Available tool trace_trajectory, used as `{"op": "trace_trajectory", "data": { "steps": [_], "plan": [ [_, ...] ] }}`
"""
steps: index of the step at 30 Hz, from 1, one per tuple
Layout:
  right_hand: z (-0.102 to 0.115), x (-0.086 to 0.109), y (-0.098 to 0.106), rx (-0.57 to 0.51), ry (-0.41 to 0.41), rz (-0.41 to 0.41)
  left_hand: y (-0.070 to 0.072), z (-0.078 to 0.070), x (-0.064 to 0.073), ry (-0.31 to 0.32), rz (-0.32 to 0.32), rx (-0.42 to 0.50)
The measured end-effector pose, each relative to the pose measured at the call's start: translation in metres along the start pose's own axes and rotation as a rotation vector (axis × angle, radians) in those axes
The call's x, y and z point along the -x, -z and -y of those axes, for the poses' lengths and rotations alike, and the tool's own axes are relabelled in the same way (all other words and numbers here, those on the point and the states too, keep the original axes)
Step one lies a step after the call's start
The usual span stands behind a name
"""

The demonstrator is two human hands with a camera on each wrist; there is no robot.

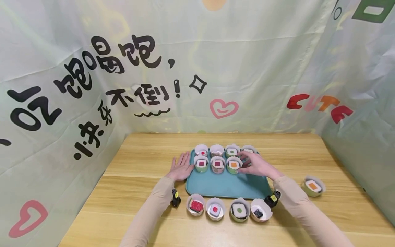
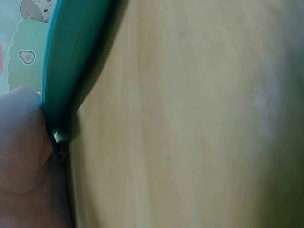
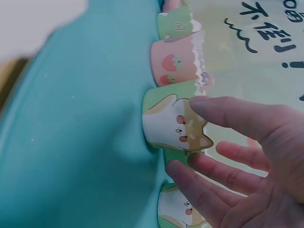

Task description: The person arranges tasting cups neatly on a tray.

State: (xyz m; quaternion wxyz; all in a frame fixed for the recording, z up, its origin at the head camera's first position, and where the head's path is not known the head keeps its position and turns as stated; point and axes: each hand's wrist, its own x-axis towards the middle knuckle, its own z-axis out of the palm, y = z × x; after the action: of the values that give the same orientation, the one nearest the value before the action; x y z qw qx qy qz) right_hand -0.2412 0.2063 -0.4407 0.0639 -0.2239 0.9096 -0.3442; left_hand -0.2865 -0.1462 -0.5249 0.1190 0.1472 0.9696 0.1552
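Note:
A blue-green tray (image 1: 226, 188) lies on the table, bearing two rows of paper baking cups with sushi pieces in most of them. My left hand (image 1: 180, 168) rests flat on the wood at the tray's left edge, its thumb (image 2: 21, 137) against the rim in the left wrist view. At the front row's right end stands a green paper cup (image 3: 164, 118) holding an orange-centred sushi piece (image 1: 234, 165). My right hand (image 1: 258, 164) is beside that cup, thumb near its rim and fingers spread loosely past its side. Whether they touch it, I cannot tell.
Before the tray stand several more cups, including one with a red-topped piece (image 1: 196, 206) and one with a small dark piece (image 1: 258, 213). Another cup (image 1: 313, 186) with an orange-centred piece sits far right. Printed cloth (image 1: 256, 68) hangs behind and beside the table.

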Motion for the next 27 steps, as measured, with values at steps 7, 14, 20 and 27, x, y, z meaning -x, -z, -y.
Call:
{"op": "trace_trajectory", "data": {
  "steps": [7, 14, 20, 27],
  "plan": [
    [-0.001, 0.009, 0.004, -0.077, -0.004, -0.045, 0.000, -0.001, 0.000, 0.007, 0.001, -0.002],
    [0.000, 0.021, 0.009, -0.149, 0.014, -0.113, 0.001, -0.002, 0.001, 0.005, -0.008, -0.005],
    [-0.003, 0.031, 0.015, -0.163, 0.013, -0.165, 0.002, -0.003, 0.003, 0.002, -0.011, 0.002],
    [-0.008, 0.044, 0.024, -0.204, -0.024, -0.215, 0.002, -0.003, 0.004, 0.001, -0.018, 0.000]
  ]
}}
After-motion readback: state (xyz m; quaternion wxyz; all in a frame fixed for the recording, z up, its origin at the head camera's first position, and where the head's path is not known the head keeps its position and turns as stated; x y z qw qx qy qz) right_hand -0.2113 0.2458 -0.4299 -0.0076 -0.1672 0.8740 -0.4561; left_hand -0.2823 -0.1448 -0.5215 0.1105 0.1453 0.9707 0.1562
